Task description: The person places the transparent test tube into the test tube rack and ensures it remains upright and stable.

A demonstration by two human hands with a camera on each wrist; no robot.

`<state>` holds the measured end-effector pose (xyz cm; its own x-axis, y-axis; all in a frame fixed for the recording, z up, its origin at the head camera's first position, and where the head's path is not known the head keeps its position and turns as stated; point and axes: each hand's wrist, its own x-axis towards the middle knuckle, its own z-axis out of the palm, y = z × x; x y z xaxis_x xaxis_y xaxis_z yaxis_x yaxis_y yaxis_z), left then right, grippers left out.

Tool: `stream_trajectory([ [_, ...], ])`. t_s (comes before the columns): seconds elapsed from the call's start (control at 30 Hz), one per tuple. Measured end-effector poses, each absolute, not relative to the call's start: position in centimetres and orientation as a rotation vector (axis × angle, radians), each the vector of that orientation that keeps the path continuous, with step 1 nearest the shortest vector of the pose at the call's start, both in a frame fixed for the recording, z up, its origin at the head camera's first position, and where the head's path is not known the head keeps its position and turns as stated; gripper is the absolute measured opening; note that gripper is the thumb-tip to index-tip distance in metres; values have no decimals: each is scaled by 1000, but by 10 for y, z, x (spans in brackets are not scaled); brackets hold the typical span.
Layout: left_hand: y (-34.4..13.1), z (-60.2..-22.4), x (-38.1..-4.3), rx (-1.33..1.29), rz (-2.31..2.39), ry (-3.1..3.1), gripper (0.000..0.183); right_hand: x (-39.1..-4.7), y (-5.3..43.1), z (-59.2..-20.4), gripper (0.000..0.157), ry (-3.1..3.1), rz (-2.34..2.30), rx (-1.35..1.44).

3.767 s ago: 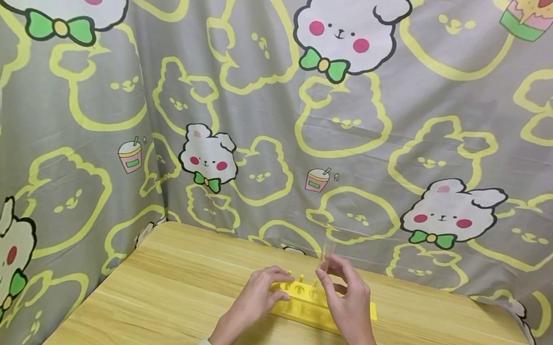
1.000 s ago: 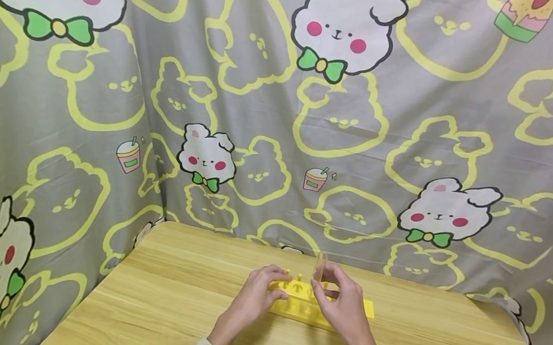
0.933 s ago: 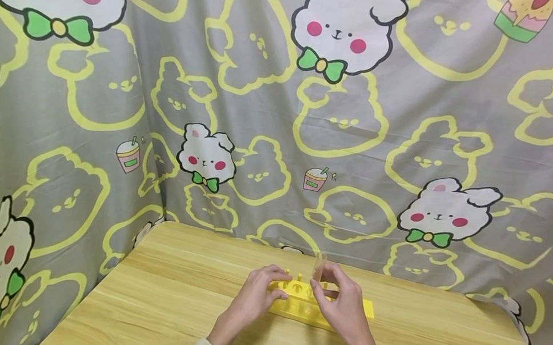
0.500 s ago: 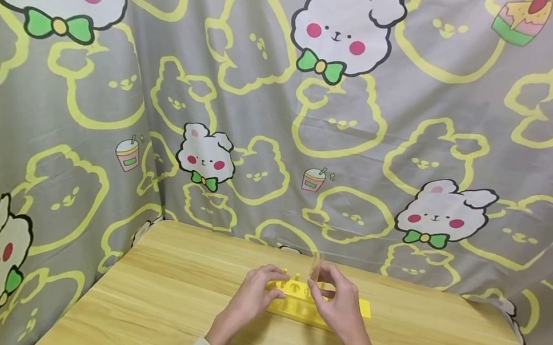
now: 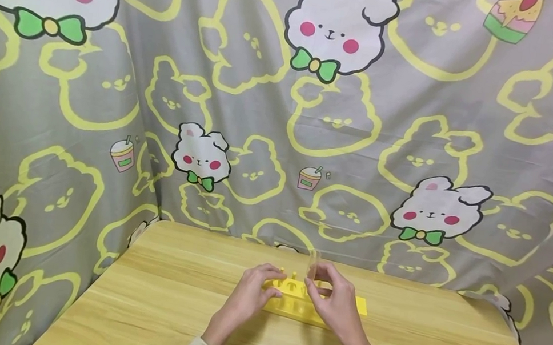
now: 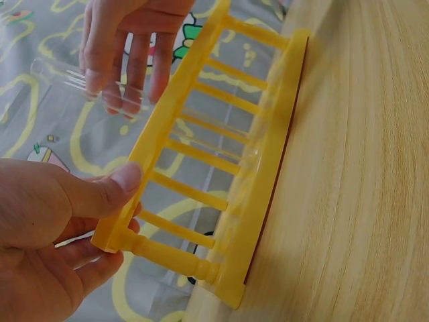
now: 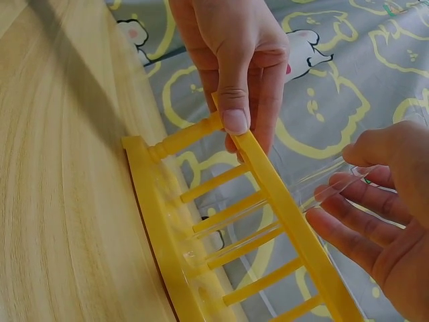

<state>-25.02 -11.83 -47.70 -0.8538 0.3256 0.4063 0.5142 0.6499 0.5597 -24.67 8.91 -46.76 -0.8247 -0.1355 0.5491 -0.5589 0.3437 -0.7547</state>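
A yellow test tube rack point(image 5: 286, 307) stands on the table, with a row of holes along its top bar and pegs behind. My left hand point(image 5: 250, 291) grips the rack's left end, thumb on the near side of the top bar point(image 6: 175, 104). With thumb and fingers my right hand point(image 5: 336, 302) pinches a clear test tube point(image 5: 313, 263). In the left wrist view the tube point(image 6: 64, 75) sticks out above the top bar, and its lower part runs down between the bars to the base. My right fingers partly cover it.
The wooden table point(image 5: 163, 296) reaches back to a grey curtain point(image 5: 263, 107) printed with rabbits and yellow outlines. Another curtain side hangs along the left. A flat yellow end of the rack point(image 5: 361, 306) juts out past my right hand.
Compared with the earliest frame, my right hand and the test tube are lower, with less tube above the rack. Over the last second only the view shifts slightly; my left hand keeps its grip.
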Motion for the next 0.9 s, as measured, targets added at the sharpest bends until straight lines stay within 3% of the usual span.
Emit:
stream_trajectory([
  [0.4,-127,-483,-252,-696,-1023,-2602,36,-249,83,-475,22,-2221,1532,597],
  [0.63,-140,-480,-253,-728,-1073,-2622,37,-247,84,-472,38,-2268,1526,551],
  [0.9,-155,-484,-257,-710,-1116,-2562,37,-236,89,-459,35,-2284,1502,507],
])
